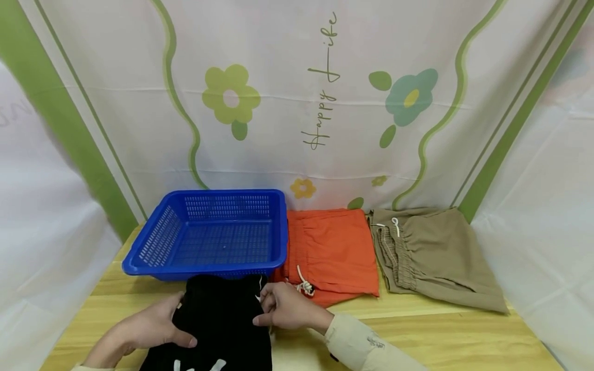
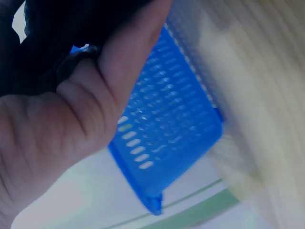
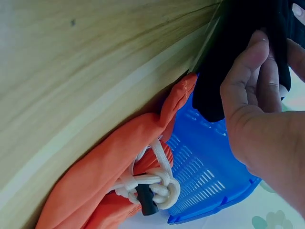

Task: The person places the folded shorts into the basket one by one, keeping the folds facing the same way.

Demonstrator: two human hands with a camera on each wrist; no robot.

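A folded black garment [image 1: 223,319] with white drawstring ends [image 1: 217,365] lies in front of the blue basket at the near edge of the head view. My left hand [image 1: 155,322] grips its left side, thumb on top and fingers tucked behind the edge. On the opposite side my right hand [image 1: 290,306] pinches the edge between thumb and curled fingers. In the right wrist view, black cloth [image 3: 243,43] bunches at those fingertips. Dark fabric [image 2: 57,28] hides most of the left fingers in the left wrist view.
The blue plastic basket [image 1: 285,232] stands just beyond the black garment. To its right lie folded orange shorts [image 1: 334,247] with a knotted white cord, then folded khaki shorts [image 1: 436,252]. All rest on a wooden table [image 1: 408,340] before a printed curtain [image 1: 278,154].
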